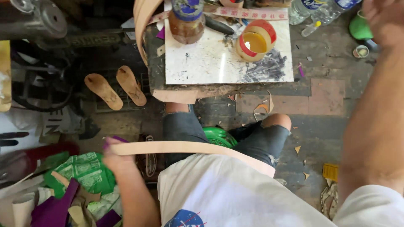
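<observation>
My left hand [114, 156] is low at the left, closed on one end of a long tan leather strip [189, 148] that runs across my lap to the right. My right hand [385, 19] is raised at the top right corner, blurred, close to a green cup-like object [360, 27]; whether it holds anything is unclear. I sit on a green stool [219, 135] in a white shirt and denim shorts.
A small white work slab [202, 63] carries a glue jar [186, 21] and an open tin [254, 42]. Two tan soles [115, 86] lie on the floor at left. Green bags and purple leather scraps [80, 176] pile at lower left. Plastic bottles [320, 8] stand at top right.
</observation>
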